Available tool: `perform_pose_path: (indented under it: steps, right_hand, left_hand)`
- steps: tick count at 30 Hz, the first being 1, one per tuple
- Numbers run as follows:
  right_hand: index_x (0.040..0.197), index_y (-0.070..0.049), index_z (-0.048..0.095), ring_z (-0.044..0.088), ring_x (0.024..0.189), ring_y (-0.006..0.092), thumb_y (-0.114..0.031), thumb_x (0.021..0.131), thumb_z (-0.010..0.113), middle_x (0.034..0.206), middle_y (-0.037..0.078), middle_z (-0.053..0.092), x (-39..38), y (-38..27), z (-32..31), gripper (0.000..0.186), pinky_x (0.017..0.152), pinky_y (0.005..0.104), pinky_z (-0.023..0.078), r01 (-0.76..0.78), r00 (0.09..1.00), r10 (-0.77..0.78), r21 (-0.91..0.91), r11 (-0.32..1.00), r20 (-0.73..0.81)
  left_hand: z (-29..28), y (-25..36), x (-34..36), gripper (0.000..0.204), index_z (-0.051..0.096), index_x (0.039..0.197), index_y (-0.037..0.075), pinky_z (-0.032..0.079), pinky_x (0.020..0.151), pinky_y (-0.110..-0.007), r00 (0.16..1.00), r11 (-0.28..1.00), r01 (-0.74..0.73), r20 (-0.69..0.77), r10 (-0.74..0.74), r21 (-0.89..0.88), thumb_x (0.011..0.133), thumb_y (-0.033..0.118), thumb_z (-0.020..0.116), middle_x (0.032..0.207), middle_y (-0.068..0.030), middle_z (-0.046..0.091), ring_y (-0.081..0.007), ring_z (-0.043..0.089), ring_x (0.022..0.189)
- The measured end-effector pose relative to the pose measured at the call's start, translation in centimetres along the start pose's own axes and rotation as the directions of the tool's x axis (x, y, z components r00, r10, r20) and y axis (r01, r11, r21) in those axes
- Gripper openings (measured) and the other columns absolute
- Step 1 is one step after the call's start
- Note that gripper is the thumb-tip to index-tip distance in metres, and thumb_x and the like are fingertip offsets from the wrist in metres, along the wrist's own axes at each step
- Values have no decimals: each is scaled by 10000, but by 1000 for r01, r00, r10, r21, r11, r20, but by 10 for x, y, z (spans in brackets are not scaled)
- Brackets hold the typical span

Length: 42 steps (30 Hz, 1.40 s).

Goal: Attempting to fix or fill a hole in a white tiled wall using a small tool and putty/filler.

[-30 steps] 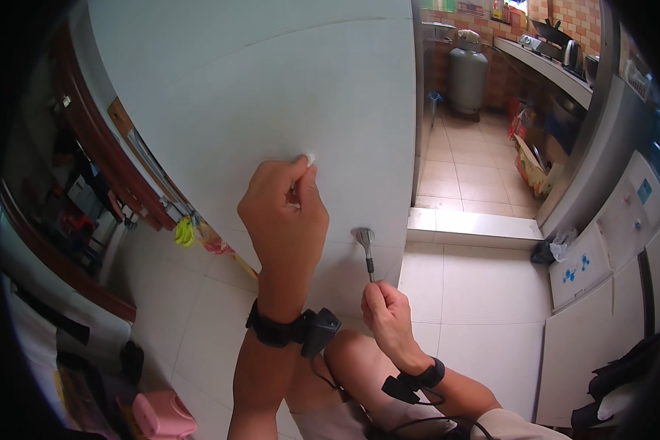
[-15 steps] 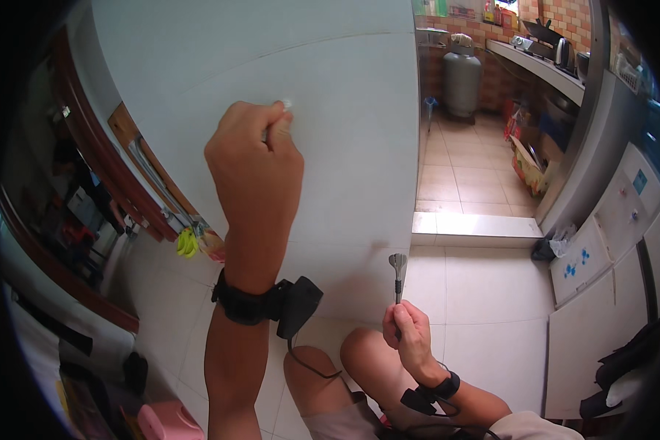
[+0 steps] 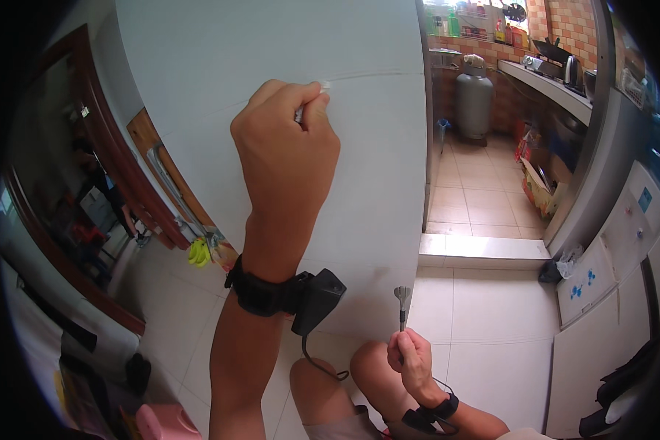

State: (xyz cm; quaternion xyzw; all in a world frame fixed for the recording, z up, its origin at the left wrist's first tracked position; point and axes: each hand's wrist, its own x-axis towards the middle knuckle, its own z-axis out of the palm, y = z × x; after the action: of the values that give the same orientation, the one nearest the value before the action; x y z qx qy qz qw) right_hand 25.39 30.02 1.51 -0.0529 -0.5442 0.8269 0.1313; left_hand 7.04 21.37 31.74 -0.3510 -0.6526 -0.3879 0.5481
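Note:
My left hand (image 3: 284, 150) is raised against a pale grey wall (image 3: 271, 44), pinching a small white piece (image 3: 312, 99), chalk or a pencil stub, with its tip on the wall. A thin line (image 3: 378, 75) runs right from the tip across the wall. A black wrist strap with a small black box (image 3: 312, 297) sits on that arm. Lower down, my right hand (image 3: 412, 358) grips a small metal tool (image 3: 402, 301) by its handle, flat end pointing up, close to the wall's corner. My knees (image 3: 345, 378) show below.
A brown wooden door frame (image 3: 117, 169) curves at the left with yellow items (image 3: 198, 253) at its foot. To the right, a step (image 3: 484, 249) leads into a tiled kitchen with a grey gas cylinder (image 3: 474, 103), a counter (image 3: 546, 84) and white cabinets (image 3: 616, 257).
My left hand has climbed up the wall with the white piece, and the view has tilted up. My right hand has dropped lower with the tool, away from the wall.

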Motion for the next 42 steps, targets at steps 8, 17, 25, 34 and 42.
perform_pose_path:
  steps: [8,17,25,34,42]
  right_hand:
    - [866,-45,544,385,531,58,-266,1117,452,653,-13,461,-1,-3,-7,347,476,238,287,-12,1000,14,84,996,-22]
    - [844,-51,510,377,528,65,-294,1120,447,650,-10,441,-18,2,10,373,468,228,279,-79,995,71,132,988,65]
    - [846,-44,558,388,582,47,-236,1100,468,660,-45,463,-21,16,-6,331,521,233,324,2,999,-3,22,1000,50]
    - [1087,11,639,428,621,39,-170,1090,444,732,-37,498,-21,-13,-11,266,549,220,358,-57,996,50,115,992,68]
    - [1573,-25,396,421,578,30,-27,1073,477,809,9,574,42,-78,10,507,503,198,357,293,953,-277,-145,945,122]
  left_hand:
    - [16,15,-75,125,718,947,3,485,562,-323,966,988,-135,213,147,-71,845,-70,728,819,-118,640,-262,614,635]
    - [17,35,25,38,716,850,-43,465,543,-306,979,979,-202,13,202,-8,838,-75,732,759,-119,666,-229,591,576]
    - [19,39,-59,70,699,909,-34,496,567,-356,926,973,-225,324,195,57,859,-79,721,821,-136,639,-289,619,650]
    - [-28,-57,-109,119,710,979,-12,519,595,-327,964,979,-162,232,129,126,886,-85,695,901,-132,671,-259,657,695]
    - [-55,-70,-18,84,741,938,-48,497,627,-289,996,979,85,-9,-85,188,891,22,744,800,-120,686,-187,641,674]
